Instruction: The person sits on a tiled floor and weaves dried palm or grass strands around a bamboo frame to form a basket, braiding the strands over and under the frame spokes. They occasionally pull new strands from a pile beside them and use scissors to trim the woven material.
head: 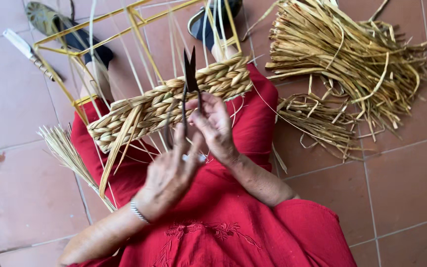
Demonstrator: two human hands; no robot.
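Dark scissors (pixel 190 79), blades upright and near closed, pinched in fingers of right hand (pixel 212 123); left hand (pixel 169 175) curled beside the handles, hold on them not clear. Braided straw band (pixel 169 101) on yellow wire frame (pixel 124 29), resting across red-clad lap (pixel 223 217), just behind the blades. Loose straw bundle (pixel 347 54) on tiled floor (pixel 406 188), well apart. Risks, as judged: blade tips nicking the finished braid; wrong strand cut; fingertips close to the edges; frame sliding off the lap.
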